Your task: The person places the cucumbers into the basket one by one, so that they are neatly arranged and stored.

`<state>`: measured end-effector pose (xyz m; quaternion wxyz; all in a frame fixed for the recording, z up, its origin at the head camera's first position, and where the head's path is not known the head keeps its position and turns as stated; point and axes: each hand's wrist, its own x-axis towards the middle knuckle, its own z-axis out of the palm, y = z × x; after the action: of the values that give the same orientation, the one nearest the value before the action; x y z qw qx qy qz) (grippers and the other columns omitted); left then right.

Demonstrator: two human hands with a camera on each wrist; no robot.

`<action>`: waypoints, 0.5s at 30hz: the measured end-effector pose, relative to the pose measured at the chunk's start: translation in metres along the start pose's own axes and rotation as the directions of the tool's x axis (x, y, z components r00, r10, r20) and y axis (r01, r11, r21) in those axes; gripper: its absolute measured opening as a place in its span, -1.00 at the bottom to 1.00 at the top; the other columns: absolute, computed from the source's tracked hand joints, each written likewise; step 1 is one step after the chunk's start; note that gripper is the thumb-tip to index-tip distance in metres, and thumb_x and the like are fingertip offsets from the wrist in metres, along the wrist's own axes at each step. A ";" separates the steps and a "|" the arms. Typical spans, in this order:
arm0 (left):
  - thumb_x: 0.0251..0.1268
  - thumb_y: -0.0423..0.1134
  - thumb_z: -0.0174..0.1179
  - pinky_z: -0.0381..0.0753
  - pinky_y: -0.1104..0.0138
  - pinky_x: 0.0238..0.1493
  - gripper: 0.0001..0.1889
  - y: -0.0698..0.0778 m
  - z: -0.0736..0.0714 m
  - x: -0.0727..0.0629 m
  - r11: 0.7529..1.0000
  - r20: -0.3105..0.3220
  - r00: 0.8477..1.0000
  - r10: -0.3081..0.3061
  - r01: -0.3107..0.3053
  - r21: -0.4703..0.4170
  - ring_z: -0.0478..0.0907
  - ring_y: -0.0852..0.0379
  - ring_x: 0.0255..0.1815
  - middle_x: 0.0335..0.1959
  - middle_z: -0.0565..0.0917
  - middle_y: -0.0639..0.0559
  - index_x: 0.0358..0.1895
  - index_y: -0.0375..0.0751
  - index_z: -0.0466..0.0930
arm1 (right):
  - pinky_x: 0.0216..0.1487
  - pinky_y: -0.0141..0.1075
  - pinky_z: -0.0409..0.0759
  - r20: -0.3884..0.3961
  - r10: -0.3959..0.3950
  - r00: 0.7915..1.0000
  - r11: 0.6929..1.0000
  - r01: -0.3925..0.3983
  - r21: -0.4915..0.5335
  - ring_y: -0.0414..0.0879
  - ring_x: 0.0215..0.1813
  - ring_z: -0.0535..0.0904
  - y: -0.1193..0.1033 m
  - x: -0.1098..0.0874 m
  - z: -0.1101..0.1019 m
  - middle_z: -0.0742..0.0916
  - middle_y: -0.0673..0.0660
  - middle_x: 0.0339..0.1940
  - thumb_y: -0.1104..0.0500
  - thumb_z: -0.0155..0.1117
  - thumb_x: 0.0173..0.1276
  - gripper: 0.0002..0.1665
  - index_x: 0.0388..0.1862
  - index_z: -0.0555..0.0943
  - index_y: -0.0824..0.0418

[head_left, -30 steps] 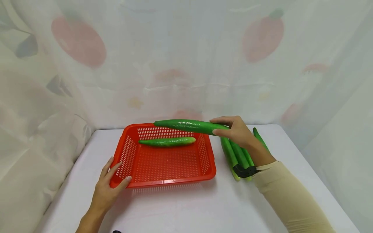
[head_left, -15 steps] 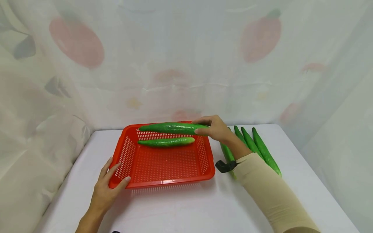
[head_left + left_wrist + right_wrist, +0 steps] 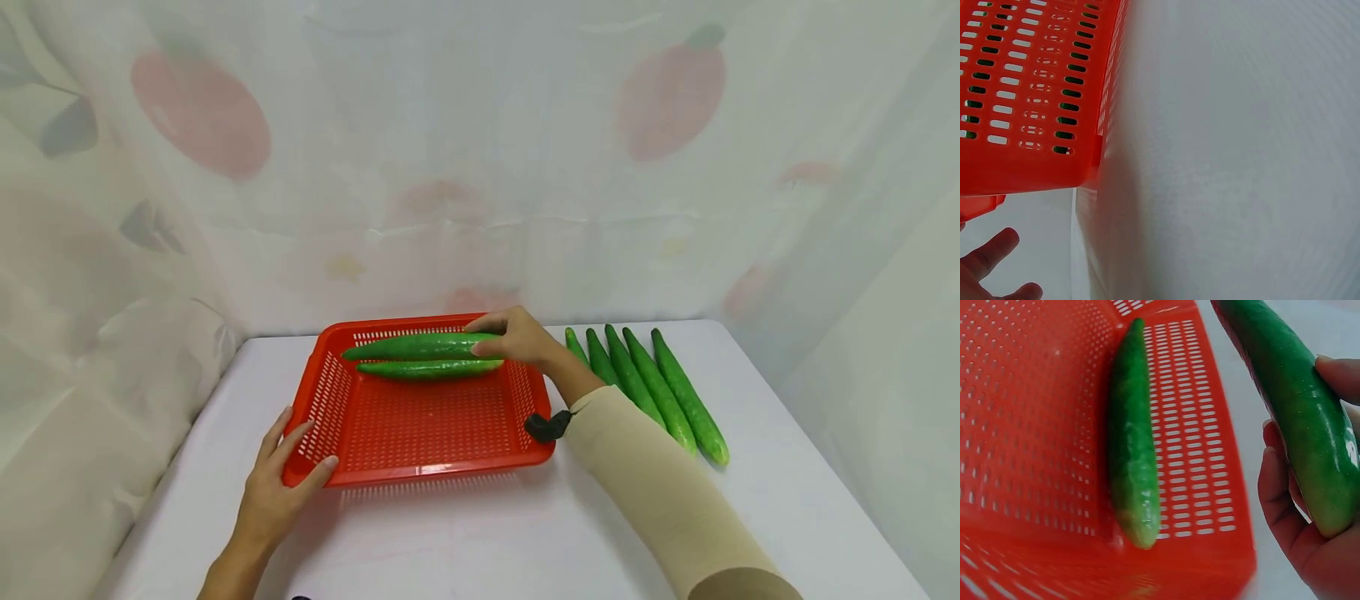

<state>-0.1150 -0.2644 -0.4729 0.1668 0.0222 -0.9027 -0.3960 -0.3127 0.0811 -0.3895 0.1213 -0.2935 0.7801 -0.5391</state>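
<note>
The right hand [image 3: 521, 337] holds one cucumber [image 3: 408, 346] near its blunt end, thumb and fingers pinching it from opposite sides; the cucumber hangs lengthwise over the rear part of the red slotted plastic basket [image 3: 420, 472]. A second cucumber [image 3: 429, 370] lies inside the basket along its back wall, apart from the held one in the right wrist view. Because the grip sits at one end, the long free part could dip or swing toward the basket's left side if the pinch loosens on the glossy skin. Lowered too far back, the cucumber might catch on the basket's back rim; lowered straight, it could land on its neighbour and roll off it. The black wrist piece [image 3: 547, 427], close to the basket's right rim, might knock that rim. The left hand [image 3: 273, 492] is at the basket's front-left corner, fingers spread, thumb over the front rim; so light a hold may let the basket slide if bumped. The five cucumbers [image 3: 633, 375] right of the basket lie near the forearm, where a sleeve [image 3: 660, 492] could brush them.
</note>
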 end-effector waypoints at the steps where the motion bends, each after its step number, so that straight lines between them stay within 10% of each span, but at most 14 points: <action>1: 0.16 -0.06 0.39 0.21 0.36 0.20 -0.32 0.000 -0.001 0.000 1.000 -0.002 1.000 0.003 -0.003 0.008 0.13 -0.14 0.41 0.51 0.01 0.28 0.36 -0.13 0.40 | 0.05 -0.18 0.52 0.007 0.009 1.000 1.000 -0.009 -0.013 -0.06 0.10 0.55 0.001 0.002 0.002 0.69 0.08 0.01 0.29 0.42 0.21 -0.58 0.07 0.65 0.30; 6: 0.16 -0.07 0.39 0.08 0.66 0.06 -0.32 -0.002 -0.004 0.000 1.000 -0.011 1.000 0.016 -0.015 0.018 0.14 -0.15 0.40 0.51 0.02 0.27 0.36 -0.13 0.40 | 0.08 -0.22 0.50 0.039 0.062 0.997 0.997 -0.060 -0.058 -0.11 0.14 0.53 0.007 0.012 0.014 0.70 0.03 0.01 0.27 0.44 0.20 -0.57 0.09 0.66 0.26; 12: 0.15 -0.10 0.40 0.22 -0.06 0.21 -0.31 -0.003 -0.004 -0.003 1.000 0.006 1.000 -0.005 0.005 -0.020 0.07 -0.12 0.43 0.51 0.00 0.30 0.36 -0.12 0.39 | 0.04 -0.23 0.53 0.069 0.094 0.993 0.991 -0.086 -0.106 -0.09 0.11 0.56 0.020 0.015 0.028 0.71 0.04 -0.03 0.28 0.45 0.18 -0.59 0.05 0.68 0.27; 15: 0.15 -0.09 0.40 0.22 0.09 0.24 -0.31 -0.003 -0.003 -0.004 1.000 0.003 1.000 -0.002 0.002 -0.012 0.09 -0.11 0.42 0.51 0.01 0.28 0.37 -0.11 0.39 | -0.01 -0.26 0.54 0.075 0.109 0.991 0.983 -0.096 -0.157 -0.11 0.06 0.56 0.028 0.016 0.033 0.71 0.03 -0.03 0.28 0.44 0.18 -0.61 0.03 0.69 0.23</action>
<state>-0.1100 -0.2678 -0.4739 0.1655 0.0214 -0.9004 -0.4017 -0.3174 0.0529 -0.4258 0.1585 -0.2836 0.8275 -0.4580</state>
